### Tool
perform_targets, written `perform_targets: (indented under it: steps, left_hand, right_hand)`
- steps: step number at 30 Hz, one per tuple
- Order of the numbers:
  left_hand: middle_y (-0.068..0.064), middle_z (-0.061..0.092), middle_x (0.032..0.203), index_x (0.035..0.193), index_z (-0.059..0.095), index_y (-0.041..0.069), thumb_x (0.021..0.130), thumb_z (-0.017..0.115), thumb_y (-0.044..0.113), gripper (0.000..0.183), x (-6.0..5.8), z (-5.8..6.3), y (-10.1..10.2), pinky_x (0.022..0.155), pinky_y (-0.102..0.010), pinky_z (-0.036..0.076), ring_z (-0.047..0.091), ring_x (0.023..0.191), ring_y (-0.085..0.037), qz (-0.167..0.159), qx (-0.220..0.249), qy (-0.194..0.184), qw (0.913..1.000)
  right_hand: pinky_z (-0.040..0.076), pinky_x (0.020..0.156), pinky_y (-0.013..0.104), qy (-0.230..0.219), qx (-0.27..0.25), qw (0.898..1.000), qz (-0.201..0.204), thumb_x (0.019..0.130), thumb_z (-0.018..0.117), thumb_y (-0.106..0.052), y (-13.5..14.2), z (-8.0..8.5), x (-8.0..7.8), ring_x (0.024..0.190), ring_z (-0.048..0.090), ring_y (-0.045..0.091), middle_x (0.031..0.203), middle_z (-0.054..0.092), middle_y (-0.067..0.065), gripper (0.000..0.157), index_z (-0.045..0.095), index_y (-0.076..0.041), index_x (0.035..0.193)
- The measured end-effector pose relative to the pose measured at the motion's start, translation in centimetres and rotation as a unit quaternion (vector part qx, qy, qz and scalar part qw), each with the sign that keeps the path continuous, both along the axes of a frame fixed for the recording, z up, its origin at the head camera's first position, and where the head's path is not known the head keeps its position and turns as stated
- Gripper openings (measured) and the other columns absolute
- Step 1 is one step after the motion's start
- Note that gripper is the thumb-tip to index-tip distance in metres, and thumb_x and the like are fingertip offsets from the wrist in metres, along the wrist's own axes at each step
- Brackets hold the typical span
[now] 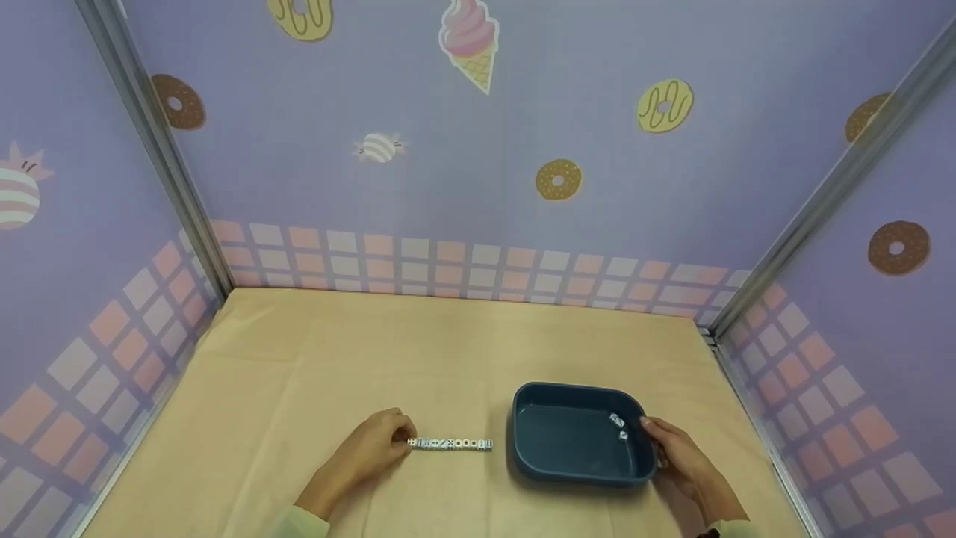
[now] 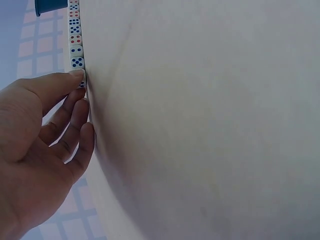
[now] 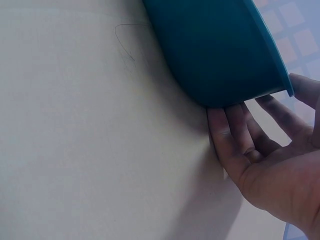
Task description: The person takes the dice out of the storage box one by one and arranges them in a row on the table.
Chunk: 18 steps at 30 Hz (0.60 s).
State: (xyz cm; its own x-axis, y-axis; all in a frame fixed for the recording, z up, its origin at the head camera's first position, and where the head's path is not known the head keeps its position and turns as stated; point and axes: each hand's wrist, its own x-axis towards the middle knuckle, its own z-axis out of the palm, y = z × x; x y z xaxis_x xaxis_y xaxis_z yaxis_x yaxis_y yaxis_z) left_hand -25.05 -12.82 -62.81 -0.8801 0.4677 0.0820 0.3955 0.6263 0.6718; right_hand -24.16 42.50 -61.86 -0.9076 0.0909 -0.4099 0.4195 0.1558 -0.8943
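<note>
A row of small white dice [image 1: 452, 444] with coloured pips runs straight across the cloth. At the row's left end, the thumb and a finger of my left hand [image 1: 373, 442] pinch the end die [image 2: 82, 81], which the thumb partly covers. To the right of the row is a dark teal rectangular dish [image 1: 571, 448]. A few dice [image 1: 617, 421] lie inside it near the right wall. My right hand [image 1: 686, 462] grips the dish's right end, with the thumb at the rim [image 3: 289, 82] and the fingertips [image 3: 217, 117] at the bottom edge.
A beige cloth [image 1: 358, 344] covers the table. Purple panels [image 1: 418, 194] with printed sweets and a check border rise at the back and both sides. Grey metal posts [image 1: 183, 198] stand at the rear corners.
</note>
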Motion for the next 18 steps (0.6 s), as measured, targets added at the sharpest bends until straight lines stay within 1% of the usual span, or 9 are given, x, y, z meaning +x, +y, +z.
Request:
perform_targets:
  steps: [5, 7, 10, 12, 14, 16, 18]
  left_hand:
    - [0.002, 0.064, 0.100, 0.103, 0.075, 0.009, 0.093, 0.079, 0.004, 0.012, -0.1, -0.1, 0.0, 0.086, -0.035, 0.057, 0.062, 0.093, -0.018, 0.001, 0.007, -0.006, 1.0000]
    - [0.002, 0.063, 0.101, 0.104, 0.075, 0.009, 0.094, 0.079, 0.005, 0.012, -0.1, -0.1, 0.0, 0.087, -0.036, 0.057, 0.061, 0.094, -0.017, 0.005, 0.008, -0.012, 0.9999]
    - [0.002, 0.062, 0.102, 0.105, 0.075, 0.010, 0.094, 0.079, 0.007, 0.012, 0.1, -0.5, -0.1, 0.087, -0.037, 0.056, 0.060, 0.095, -0.017, 0.007, 0.005, -0.024, 0.9997]
    - [0.002, 0.062, 0.103, 0.107, 0.075, 0.010, 0.094, 0.080, 0.010, 0.014, 0.2, -0.5, -0.1, 0.089, -0.038, 0.056, 0.060, 0.096, -0.018, -0.001, 0.007, -0.028, 0.9996]
    - [0.001, 0.061, 0.104, 0.110, 0.074, 0.008, 0.094, 0.081, 0.013, 0.018, 0.2, -0.4, -0.2, 0.091, -0.040, 0.056, 0.060, 0.098, -0.019, -0.008, 0.008, -0.032, 0.9994]
    - [-0.001, 0.062, 0.106, 0.114, 0.073, 0.006, 0.093, 0.082, 0.016, 0.025, 0.1, 0.0, -0.1, 0.095, -0.043, 0.056, 0.062, 0.101, -0.021, -0.010, 0.013, -0.027, 0.9995]
    - [-0.002, 0.062, 0.110, 0.119, 0.070, 0.004, 0.094, 0.082, 0.022, 0.034, -0.2, 0.6, 0.3, 0.098, -0.045, 0.056, 0.062, 0.105, -0.023, -0.002, 0.020, -0.022, 0.9995]
  right_hand:
    - [0.045, 0.078, 0.033, 0.003, -0.011, 1.000, -0.003, 0.108, 0.060, -0.039, 0.0, 0.0, -0.1, 0.091, 0.046, 0.018, 0.105, 0.053, 0.005, 0.062, 0.049, 0.006, 0.150]
    - [0.043, 0.074, 0.032, 0.004, -0.016, 1.000, -0.008, 0.109, 0.060, -0.038, 0.0, -0.1, -0.1, 0.085, 0.044, 0.017, 0.099, 0.051, 0.004, 0.060, 0.050, 0.005, 0.149]
    - [0.043, 0.073, 0.032, 0.002, -0.012, 1.000, -0.009, 0.109, 0.060, -0.038, -0.1, -0.4, 0.1, 0.086, 0.045, 0.017, 0.099, 0.052, 0.004, 0.059, 0.051, 0.005, 0.148]
    - [0.043, 0.075, 0.032, 0.001, -0.005, 1.000, -0.008, 0.109, 0.060, -0.038, -0.2, -0.5, 0.2, 0.089, 0.045, 0.018, 0.103, 0.052, 0.005, 0.060, 0.051, 0.005, 0.149]
    - [0.043, 0.079, 0.033, 0.000, 0.008, 1.000, -0.005, 0.109, 0.060, -0.040, -0.2, -0.5, 0.2, 0.096, 0.046, 0.020, 0.110, 0.053, 0.007, 0.062, 0.050, 0.005, 0.150]
    - [0.043, 0.081, 0.034, -0.001, 0.010, 1.000, -0.007, 0.108, 0.060, -0.041, -0.2, -0.3, 0.0, 0.098, 0.046, 0.021, 0.114, 0.053, 0.009, 0.063, 0.049, 0.004, 0.151]
    - [0.045, 0.085, 0.034, 0.001, 0.010, 1.000, -0.009, 0.108, 0.061, -0.042, -0.1, 0.0, -0.2, 0.104, 0.047, 0.022, 0.122, 0.055, 0.011, 0.064, 0.049, 0.004, 0.152]
